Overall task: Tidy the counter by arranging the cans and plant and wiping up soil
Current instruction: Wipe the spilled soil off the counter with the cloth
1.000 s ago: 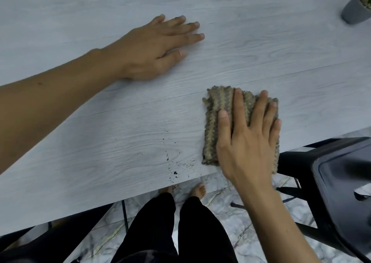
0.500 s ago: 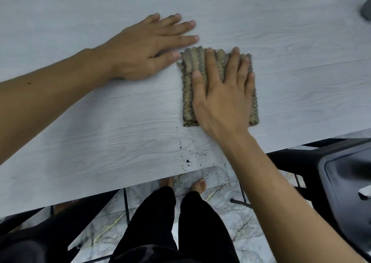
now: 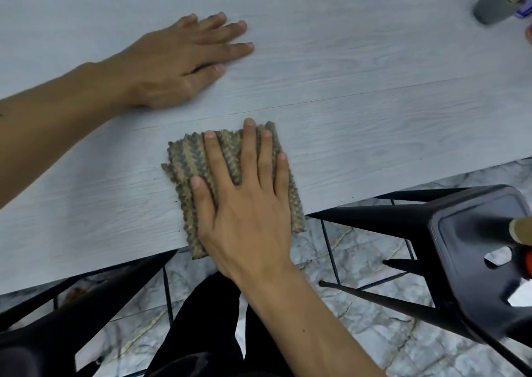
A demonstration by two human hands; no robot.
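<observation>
The counter (image 3: 359,74) lies open between the flat left hand (image 3: 184,62) and the far-right plant pot (image 3: 492,5).

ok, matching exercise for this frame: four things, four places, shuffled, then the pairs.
Things:
1. left hand
2. cloth
3. plant pot
4. stool

Places:
A. far right of the counter
B. on the floor, by the counter's near edge
C. flat on bare counter, fingers straight
D. under the right hand, overhanging the near edge

Pairs: 1-C, 2-D, 3-A, 4-B
</observation>
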